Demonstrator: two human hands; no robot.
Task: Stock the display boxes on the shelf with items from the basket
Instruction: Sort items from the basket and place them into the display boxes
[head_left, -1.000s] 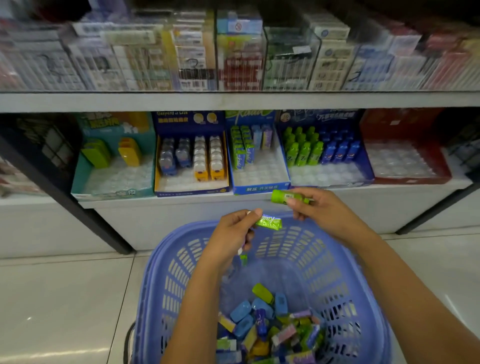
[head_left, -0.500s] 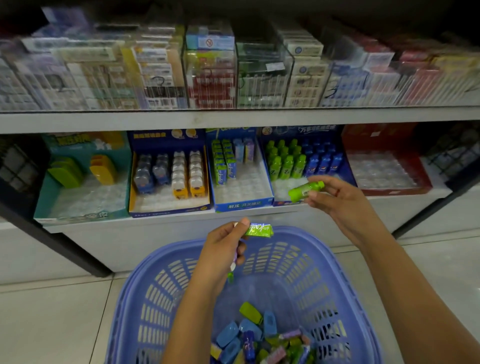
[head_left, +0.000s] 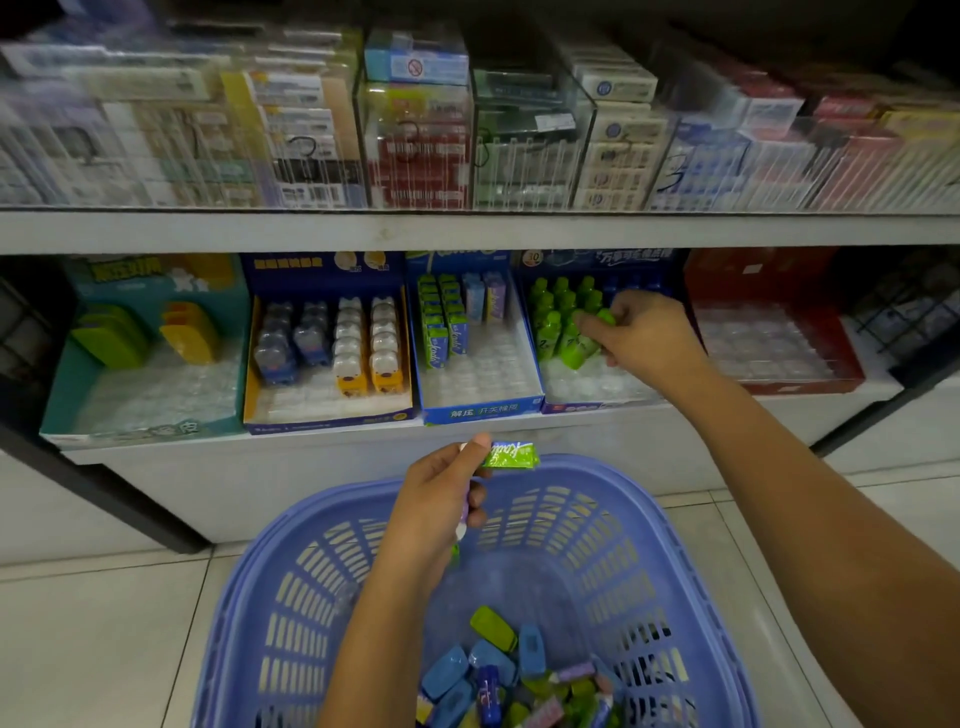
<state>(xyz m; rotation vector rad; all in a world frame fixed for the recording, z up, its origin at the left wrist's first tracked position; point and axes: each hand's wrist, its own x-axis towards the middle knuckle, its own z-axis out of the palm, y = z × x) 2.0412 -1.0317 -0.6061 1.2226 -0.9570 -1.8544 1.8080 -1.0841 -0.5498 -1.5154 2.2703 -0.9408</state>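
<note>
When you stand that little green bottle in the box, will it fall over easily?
Probably a bit tippy: the green bottle looks tall and narrow. The dimpled tray likely steadies it. Seems light, since the right hand only pinches it.

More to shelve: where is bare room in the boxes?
Red box: whole tray bare. Teal box: bare in front of its items. Blue box: bare front and right of the packs. Crowded: bottle box, at the right hand.

Place: you are standing in a small shop.
Shelving: white tiered shelf (head_left: 467, 231) under clear acrylic cases (head_left: 524, 156) of stacked cartons.
Displays: open printed cardboard display boxes (head_left: 327, 415) holding rowed small goods.
Carrier: lilac slotted plastic basket (head_left: 597, 519) before you.
</note>
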